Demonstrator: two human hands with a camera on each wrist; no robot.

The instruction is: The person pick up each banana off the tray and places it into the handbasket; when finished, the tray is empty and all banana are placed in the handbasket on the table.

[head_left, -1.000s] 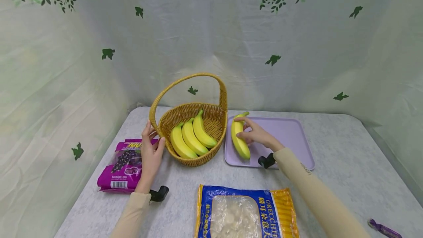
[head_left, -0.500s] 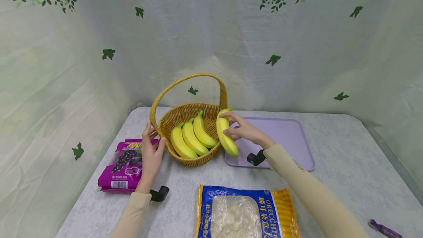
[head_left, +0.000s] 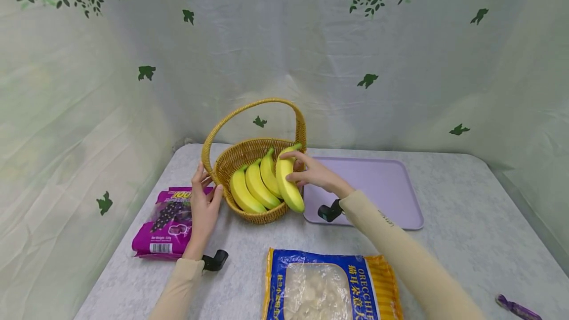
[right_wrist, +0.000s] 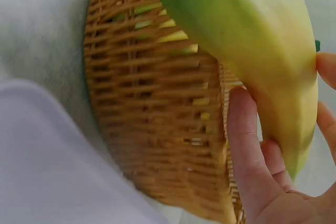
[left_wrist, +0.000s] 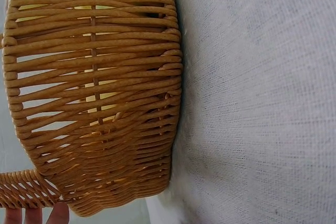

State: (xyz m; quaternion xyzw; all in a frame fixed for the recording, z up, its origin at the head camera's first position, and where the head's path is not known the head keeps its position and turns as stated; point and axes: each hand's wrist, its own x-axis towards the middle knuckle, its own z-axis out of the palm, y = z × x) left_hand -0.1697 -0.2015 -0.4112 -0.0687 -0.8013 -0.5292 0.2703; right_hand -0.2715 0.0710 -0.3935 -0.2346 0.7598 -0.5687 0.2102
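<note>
A wicker basket (head_left: 262,218) with a tall hooped handle stands at the middle back of the table. Three yellow bananas (head_left: 255,190) lie side by side in it. At the basket's left, my left hand (head_left: 205,214) grips the base of the handle between thumb and fingers; its fingertips (left_wrist: 58,213) show at the handle in the left wrist view. My right hand (head_left: 317,176) pinches another banana (head_left: 286,184) over the basket's right rim. In the right wrist view this banana (right_wrist: 262,51) is close up, above the woven side, its lower end greenish.
A lilac tray (head_left: 369,189) lies right of the basket. Left of it is a purple grape-printed bag (head_left: 164,226), partly behind the left hand. A blue and yellow pasta bag (head_left: 333,285) lies in front. A small purple wrapped item (head_left: 517,307) is at the lower right.
My right hand has carried the banana leftward from over the lilac tray to over the right side of the basket. My left hand and the basket have stayed still.
</note>
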